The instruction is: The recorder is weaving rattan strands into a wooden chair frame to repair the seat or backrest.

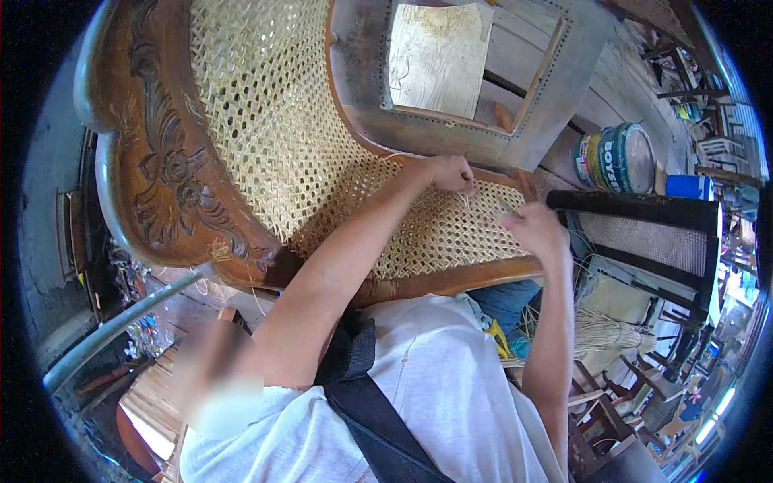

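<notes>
One carved wooden chair (173, 173) with woven cane panel (322, 153); two hands at its lower right edge. Left hand (451, 171) grip pinched on cane strand (469, 197); right hand (535, 229) grip closed, contents unclear. One paint can (616, 157), one black chair (644, 233). Cluttered workshop, plank floor.

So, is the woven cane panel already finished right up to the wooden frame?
No: the cane panel has loose strands at the edge, where both hands, left and right, work.
</notes>
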`<control>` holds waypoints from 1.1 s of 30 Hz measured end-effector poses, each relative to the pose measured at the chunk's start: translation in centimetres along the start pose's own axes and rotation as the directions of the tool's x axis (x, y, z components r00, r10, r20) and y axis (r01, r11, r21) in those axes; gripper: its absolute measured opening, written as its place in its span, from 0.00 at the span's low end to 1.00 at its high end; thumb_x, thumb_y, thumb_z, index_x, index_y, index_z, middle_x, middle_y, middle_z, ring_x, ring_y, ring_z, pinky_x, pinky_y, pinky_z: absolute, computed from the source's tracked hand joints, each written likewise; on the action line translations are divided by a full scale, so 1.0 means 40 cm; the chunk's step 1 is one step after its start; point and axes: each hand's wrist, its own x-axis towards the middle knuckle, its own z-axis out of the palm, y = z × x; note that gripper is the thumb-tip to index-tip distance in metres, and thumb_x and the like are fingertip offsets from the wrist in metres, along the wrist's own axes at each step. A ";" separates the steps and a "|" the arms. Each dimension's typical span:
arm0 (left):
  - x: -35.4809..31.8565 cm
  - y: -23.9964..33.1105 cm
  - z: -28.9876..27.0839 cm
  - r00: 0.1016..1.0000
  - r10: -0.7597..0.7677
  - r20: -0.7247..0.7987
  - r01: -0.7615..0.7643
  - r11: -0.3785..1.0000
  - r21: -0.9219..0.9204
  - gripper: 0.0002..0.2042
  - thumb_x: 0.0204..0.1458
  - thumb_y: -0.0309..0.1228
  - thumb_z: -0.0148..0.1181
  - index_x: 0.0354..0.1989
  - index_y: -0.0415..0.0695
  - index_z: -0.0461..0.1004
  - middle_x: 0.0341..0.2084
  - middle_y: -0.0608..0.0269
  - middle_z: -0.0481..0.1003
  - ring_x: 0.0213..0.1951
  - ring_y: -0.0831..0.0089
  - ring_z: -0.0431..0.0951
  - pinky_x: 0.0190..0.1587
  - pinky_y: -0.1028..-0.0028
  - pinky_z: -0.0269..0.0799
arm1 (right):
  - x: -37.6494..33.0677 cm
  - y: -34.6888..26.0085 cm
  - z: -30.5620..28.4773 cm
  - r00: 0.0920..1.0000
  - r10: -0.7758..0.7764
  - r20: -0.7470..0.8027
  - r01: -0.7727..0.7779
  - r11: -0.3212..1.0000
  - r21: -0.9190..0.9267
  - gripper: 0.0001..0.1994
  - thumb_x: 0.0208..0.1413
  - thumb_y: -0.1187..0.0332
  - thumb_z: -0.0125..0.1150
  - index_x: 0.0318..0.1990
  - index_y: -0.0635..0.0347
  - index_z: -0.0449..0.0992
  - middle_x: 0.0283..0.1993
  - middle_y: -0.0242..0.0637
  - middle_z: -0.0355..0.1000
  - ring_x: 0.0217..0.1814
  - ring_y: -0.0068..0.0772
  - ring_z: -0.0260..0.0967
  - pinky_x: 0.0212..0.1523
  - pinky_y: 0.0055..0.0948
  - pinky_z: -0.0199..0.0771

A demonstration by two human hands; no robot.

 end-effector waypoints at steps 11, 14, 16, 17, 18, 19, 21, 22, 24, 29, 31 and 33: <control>-0.068 0.095 0.058 0.990 -0.014 -0.142 0.027 0.996 0.088 0.11 0.41 0.23 0.64 0.36 0.43 0.81 0.30 0.59 0.80 0.32 0.73 0.78 0.39 0.71 0.74 | 0.011 0.039 0.164 0.936 -0.062 -0.348 0.170 0.942 0.288 0.06 0.46 0.71 0.53 0.31 0.63 0.70 0.28 0.53 0.69 0.34 0.56 0.69 0.37 0.46 0.67; -0.089 0.077 0.059 0.984 -0.040 -0.172 0.050 0.997 0.058 0.10 0.42 0.26 0.63 0.36 0.42 0.81 0.31 0.58 0.80 0.34 0.71 0.78 0.42 0.71 0.74 | -0.100 0.143 0.100 0.946 -0.096 -0.310 0.236 0.858 0.456 0.03 0.44 0.74 0.54 0.28 0.61 0.68 0.25 0.42 0.69 0.28 0.39 0.68 0.31 0.36 0.65; -0.083 0.104 0.050 0.991 0.013 -0.133 -0.002 0.997 0.082 0.10 0.45 0.28 0.63 0.37 0.43 0.81 0.33 0.58 0.80 0.35 0.71 0.79 0.43 0.71 0.74 | -0.141 0.196 0.102 0.986 0.052 -0.160 0.088 0.651 0.754 0.05 0.43 0.78 0.55 0.25 0.58 0.66 0.22 0.28 0.62 0.24 0.20 0.59 0.25 0.24 0.57; -0.086 0.116 0.050 0.993 0.052 -0.107 -0.042 0.994 0.102 0.10 0.47 0.29 0.63 0.39 0.44 0.81 0.34 0.58 0.80 0.36 0.70 0.79 0.43 0.71 0.74 | -0.148 0.199 0.108 0.988 0.068 -0.136 0.066 0.611 0.789 0.06 0.44 0.79 0.55 0.25 0.57 0.66 0.21 0.25 0.60 0.24 0.16 0.56 0.24 0.21 0.55; -0.083 0.135 0.066 0.993 0.052 -0.102 -0.042 0.994 0.101 0.10 0.47 0.29 0.63 0.39 0.44 0.81 0.34 0.58 0.80 0.36 0.70 0.79 0.43 0.71 0.74 | -0.155 0.196 0.106 0.988 0.072 -0.134 0.063 0.609 0.791 0.06 0.44 0.79 0.55 0.25 0.57 0.66 0.21 0.25 0.60 0.24 0.16 0.56 0.24 0.21 0.55; -0.072 0.172 0.085 0.980 0.142 -0.138 -0.136 0.989 0.054 0.10 0.50 0.31 0.62 0.40 0.44 0.81 0.36 0.58 0.80 0.38 0.71 0.79 0.45 0.72 0.74 | -0.158 0.185 0.091 0.975 0.096 -0.202 0.115 0.561 0.820 0.06 0.46 0.79 0.55 0.27 0.57 0.65 0.21 0.24 0.59 0.24 0.15 0.56 0.23 0.20 0.54; -0.059 0.224 0.094 0.958 0.227 -0.175 -0.229 0.973 0.007 0.10 0.53 0.34 0.61 0.42 0.45 0.80 0.37 0.59 0.80 0.39 0.72 0.79 0.46 0.72 0.73 | -0.154 0.156 0.068 0.956 0.126 -0.266 0.167 0.512 0.842 0.05 0.47 0.78 0.55 0.28 0.57 0.65 0.21 0.23 0.58 0.23 0.15 0.55 0.23 0.20 0.53; -0.056 0.247 0.090 0.981 0.177 -0.076 -0.190 0.958 -0.216 0.11 0.54 0.34 0.61 0.43 0.45 0.80 0.38 0.61 0.80 0.40 0.74 0.78 0.47 0.73 0.73 | -0.147 0.140 0.052 0.956 0.086 -0.280 0.196 0.524 0.829 0.05 0.48 0.78 0.56 0.29 0.57 0.66 0.20 0.21 0.56 0.23 0.13 0.53 0.23 0.19 0.52; -0.050 0.237 0.087 0.990 0.144 -0.007 -0.126 0.838 -0.531 0.11 0.54 0.34 0.62 0.42 0.43 0.80 0.36 0.65 0.81 0.39 0.79 0.77 0.46 0.76 0.72 | -0.144 0.107 0.034 0.935 0.039 -0.352 0.246 0.642 0.726 0.04 0.53 0.73 0.56 0.33 0.59 0.67 0.21 0.27 0.62 0.24 0.22 0.63 0.25 0.25 0.59; -0.041 0.113 0.044 0.968 0.069 -0.242 -0.182 0.857 -0.482 0.11 0.54 0.35 0.62 0.36 0.39 0.80 0.27 0.67 0.78 0.29 0.80 0.74 0.33 0.77 0.70 | -0.117 0.077 0.038 0.956 -0.042 -0.292 0.103 0.974 0.200 0.09 0.54 0.64 0.55 0.37 0.58 0.73 0.33 0.44 0.75 0.41 0.44 0.74 0.40 0.40 0.70; -0.040 0.089 0.044 0.983 -0.039 -0.177 -0.013 0.959 -0.283 0.07 0.53 0.28 0.60 0.34 0.36 0.79 0.26 0.66 0.77 0.27 0.79 0.74 0.31 0.77 0.70 | -0.103 0.054 0.047 0.980 -0.096 -0.174 0.097 0.995 -0.005 0.11 0.52 0.62 0.54 0.38 0.57 0.76 0.38 0.48 0.76 0.47 0.49 0.74 0.45 0.44 0.71; -0.026 0.055 0.048 0.985 0.017 -0.173 -0.058 0.970 -0.237 0.06 0.53 0.25 0.58 0.33 0.36 0.78 0.26 0.65 0.77 0.27 0.79 0.73 0.30 0.76 0.70 | -0.088 0.014 0.047 0.992 -0.098 -0.081 0.078 0.972 -0.223 0.12 0.48 0.64 0.55 0.38 0.58 0.78 0.41 0.47 0.76 0.47 0.47 0.74 0.47 0.43 0.72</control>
